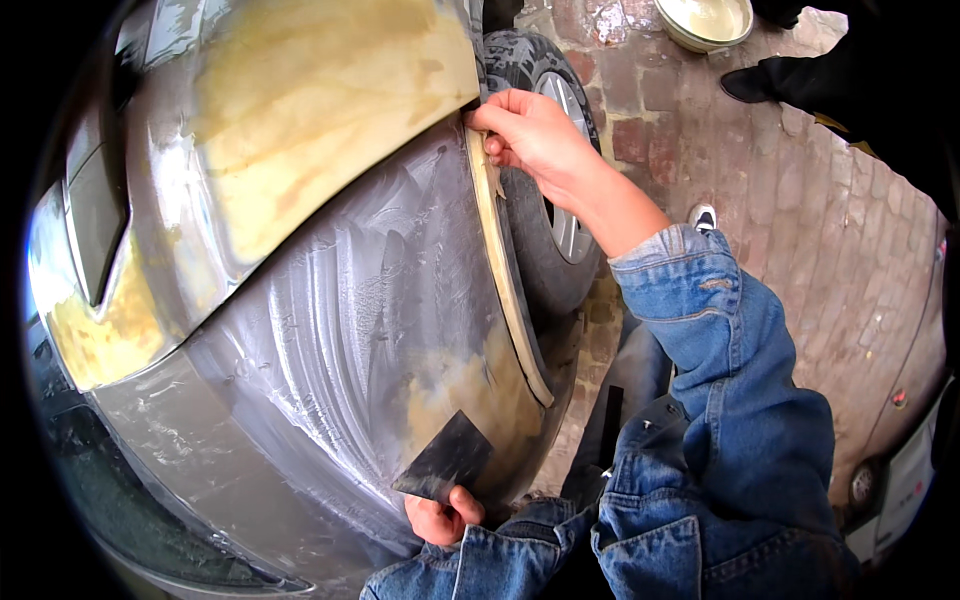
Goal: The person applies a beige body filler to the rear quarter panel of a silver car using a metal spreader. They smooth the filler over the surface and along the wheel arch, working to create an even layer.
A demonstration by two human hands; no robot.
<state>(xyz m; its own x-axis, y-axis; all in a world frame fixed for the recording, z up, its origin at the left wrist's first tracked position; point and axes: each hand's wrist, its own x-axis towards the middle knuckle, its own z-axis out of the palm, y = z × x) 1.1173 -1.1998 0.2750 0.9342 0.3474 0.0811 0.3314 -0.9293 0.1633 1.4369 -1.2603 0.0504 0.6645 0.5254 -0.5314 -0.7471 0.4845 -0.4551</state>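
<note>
Black sheet [447, 455] clasped in left hand [443, 517]; right hand [530, 140] pinches yellow strip [488, 205] edging grey panel [350, 270]; paving [775, 245] open beyond wheel [537, 240].

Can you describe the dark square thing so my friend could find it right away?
Start with the big grey car panel with pale streaks. Look down to the lower middle of the picture, where the person's left hand holds a flat dark square, tipped like a diamond. Its sharp corners and nearly black face set it apart from the tan patch just above it.
</note>
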